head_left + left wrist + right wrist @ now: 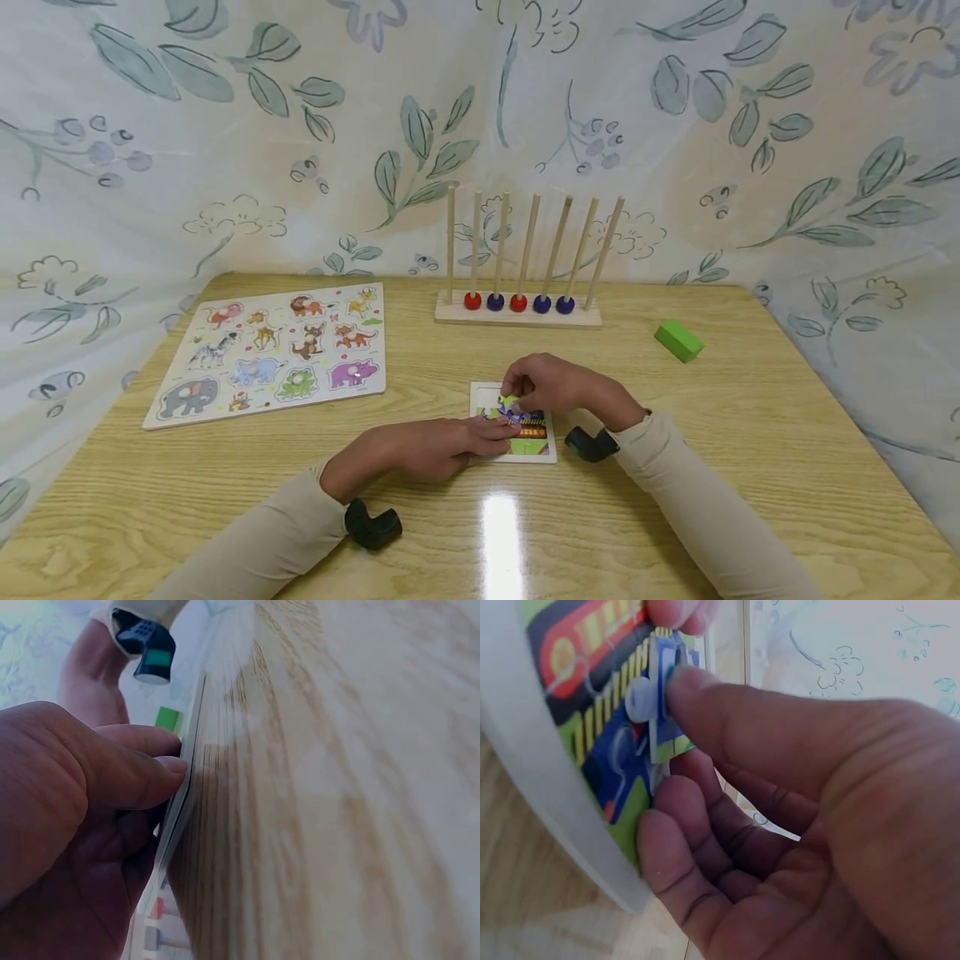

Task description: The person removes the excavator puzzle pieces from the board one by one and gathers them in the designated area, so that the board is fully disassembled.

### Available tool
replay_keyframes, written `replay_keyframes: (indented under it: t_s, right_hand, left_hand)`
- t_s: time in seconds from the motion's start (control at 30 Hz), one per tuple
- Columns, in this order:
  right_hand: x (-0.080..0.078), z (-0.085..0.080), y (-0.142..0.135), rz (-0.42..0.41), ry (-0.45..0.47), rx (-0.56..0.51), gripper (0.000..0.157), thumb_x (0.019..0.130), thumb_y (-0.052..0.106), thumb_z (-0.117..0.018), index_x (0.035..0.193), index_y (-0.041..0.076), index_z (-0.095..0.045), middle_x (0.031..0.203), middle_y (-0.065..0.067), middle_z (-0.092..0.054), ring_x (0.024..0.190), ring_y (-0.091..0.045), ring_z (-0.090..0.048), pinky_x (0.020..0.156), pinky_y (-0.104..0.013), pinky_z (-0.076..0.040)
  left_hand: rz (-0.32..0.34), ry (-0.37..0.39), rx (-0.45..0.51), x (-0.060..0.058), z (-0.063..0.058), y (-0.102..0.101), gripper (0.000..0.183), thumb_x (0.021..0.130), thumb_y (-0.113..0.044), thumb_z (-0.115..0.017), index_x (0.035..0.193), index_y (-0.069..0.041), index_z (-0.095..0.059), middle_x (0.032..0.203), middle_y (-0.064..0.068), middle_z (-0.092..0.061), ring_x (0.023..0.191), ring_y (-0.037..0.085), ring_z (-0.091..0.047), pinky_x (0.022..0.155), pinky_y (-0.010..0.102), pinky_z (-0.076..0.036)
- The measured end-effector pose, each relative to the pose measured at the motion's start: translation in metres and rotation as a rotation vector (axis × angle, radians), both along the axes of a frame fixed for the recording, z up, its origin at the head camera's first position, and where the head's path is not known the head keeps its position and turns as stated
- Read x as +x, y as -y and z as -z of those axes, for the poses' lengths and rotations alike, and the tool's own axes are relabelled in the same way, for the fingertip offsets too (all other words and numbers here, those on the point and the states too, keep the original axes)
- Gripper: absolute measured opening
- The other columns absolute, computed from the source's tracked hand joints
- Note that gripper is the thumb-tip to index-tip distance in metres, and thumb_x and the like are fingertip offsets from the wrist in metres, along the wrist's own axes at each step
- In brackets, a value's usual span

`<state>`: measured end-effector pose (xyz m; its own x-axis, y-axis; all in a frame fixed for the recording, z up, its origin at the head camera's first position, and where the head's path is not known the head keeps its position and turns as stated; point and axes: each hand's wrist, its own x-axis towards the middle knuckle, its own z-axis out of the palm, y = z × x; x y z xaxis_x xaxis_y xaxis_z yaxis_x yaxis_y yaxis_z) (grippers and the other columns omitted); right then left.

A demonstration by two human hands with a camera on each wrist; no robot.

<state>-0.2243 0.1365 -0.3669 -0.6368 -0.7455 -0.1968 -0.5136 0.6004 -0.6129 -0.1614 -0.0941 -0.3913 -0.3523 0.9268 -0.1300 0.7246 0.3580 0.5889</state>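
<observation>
A small jigsaw puzzle in a white frame [517, 459] lies on the table between the hands, its picture green, red, blue and striped yellow-black. My right hand [558, 382] pinches a puzzle piece [660, 712] between thumb and fingers. That piece stands tilted up from the picture, with a rounded knob at its edge. My left hand [435, 446] rests across the puzzle's left side with its fingers stretched out, covering part of the picture. In the left wrist view, the left thumb [161, 780] touches the frame's edge.
An animal knob puzzle board [281, 333] lies at the left. Behind the hands stands a wooden peg rack [517, 315] with red and blue beads on several rods. A green block [678, 340] sits at the right. Patterned cloth [337, 125] hangs behind the table.
</observation>
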Motion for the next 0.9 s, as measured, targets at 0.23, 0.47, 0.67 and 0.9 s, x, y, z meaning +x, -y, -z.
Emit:
replay_keyframes:
  t_s: [0.23, 0.47, 0.67, 0.9]
  right_hand:
    - [-0.004, 0.003, -0.005, 0.007, 0.053, -0.078, 0.009, 0.088, 0.001, -0.069, 0.097, 0.004, -0.067, 0.082, 0.001, -0.059, 0.075, -0.011, -0.053, 0.068, -0.025, -0.048]
    - [-0.005, 0.005, -0.011, 0.006, 0.084, -0.179, 0.01, 0.092, -0.003, -0.061, 0.098, 0.003, -0.068, 0.085, 0.0, -0.059, 0.08, -0.014, -0.053, 0.073, -0.027, -0.048]
    - [-0.009, 0.009, -0.019, 0.048, 0.109, -0.241, 0.012, 0.094, -0.001, -0.06, 0.103, 0.0, -0.068, 0.087, -0.002, -0.061, 0.082, -0.016, -0.054, 0.076, -0.028, -0.048]
    - [-0.016, 0.008, -0.029, 0.122, 0.109, -0.258, 0.012, 0.094, -0.002, -0.058, 0.102, -0.001, -0.067, 0.09, -0.006, -0.062, 0.081, -0.019, -0.055, 0.075, -0.03, -0.048]
  left_hand:
    - [0.004, -0.009, 0.012, 0.0, 0.002, -0.001, 0.044, 0.102, 0.001, -0.04, 0.146, -0.004, -0.043, 0.158, 0.004, -0.027, 0.144, 0.021, -0.019, 0.115, 0.032, -0.019]
    - [0.005, -0.008, 0.014, 0.0, 0.001, -0.003, 0.044, 0.103, 0.0, -0.04, 0.146, -0.005, -0.043, 0.158, 0.004, -0.028, 0.144, 0.019, -0.02, 0.115, 0.031, -0.02]
    - [0.007, -0.004, 0.013, 0.001, 0.001, -0.002, 0.044, 0.102, 0.001, -0.04, 0.146, -0.004, -0.044, 0.157, 0.006, -0.029, 0.144, 0.021, -0.022, 0.115, 0.031, -0.02]
    - [-0.004, 0.003, 0.003, 0.001, -0.001, -0.002, 0.044, 0.102, 0.001, -0.041, 0.145, -0.004, -0.044, 0.157, 0.005, -0.029, 0.144, 0.02, -0.021, 0.115, 0.031, -0.02]
